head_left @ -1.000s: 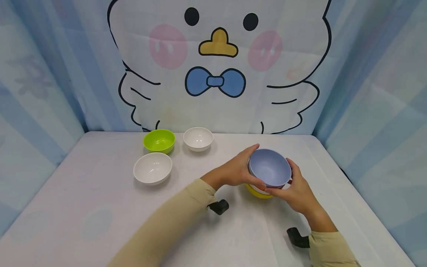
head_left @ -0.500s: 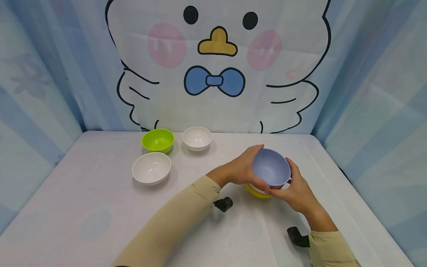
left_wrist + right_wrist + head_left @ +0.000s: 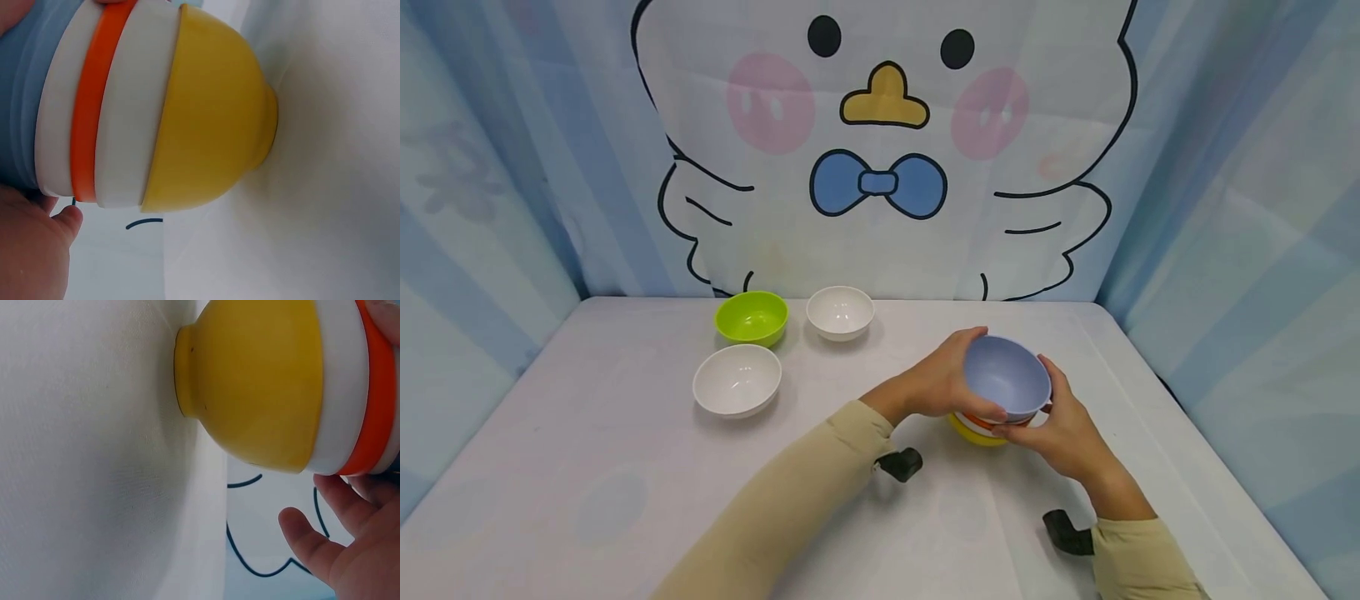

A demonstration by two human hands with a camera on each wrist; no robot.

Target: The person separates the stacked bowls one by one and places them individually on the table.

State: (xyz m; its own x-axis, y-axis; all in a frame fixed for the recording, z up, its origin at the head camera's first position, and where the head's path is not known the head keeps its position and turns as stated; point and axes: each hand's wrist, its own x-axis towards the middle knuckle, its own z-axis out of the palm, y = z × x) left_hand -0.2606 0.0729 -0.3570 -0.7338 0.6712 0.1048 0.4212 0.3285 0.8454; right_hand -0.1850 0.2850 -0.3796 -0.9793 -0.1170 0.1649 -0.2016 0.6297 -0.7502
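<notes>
A stack of bowls stands on the table, a yellow bowl [image 3: 212, 112] at the bottom with its foot on the cloth. Above it show a white bowl [image 3: 131, 119], an orange bowl [image 3: 87, 119] and another white band [image 3: 59, 119]. Topmost is a light blue bowl [image 3: 1009, 379], tilted a little, its inside facing the head camera. My left hand [image 3: 936, 379] grips the blue bowl from the left, thumb in front and fingers behind. From the right, my right hand [image 3: 1067, 433] holds the upper stack, with its thumb [image 3: 386, 319] over the orange rim.
A green bowl [image 3: 752, 319], a small white bowl [image 3: 840, 313] and a larger white bowl [image 3: 737, 381] stand apart at the table's back left. Printed curtains [image 3: 880, 250] enclose the white table [image 3: 625, 467] at the back and sides.
My left hand has shifted slightly inward over the blue bowl's left side. More of the orange rim shows beneath the blue bowl. The right hand keeps its place on the stack.
</notes>
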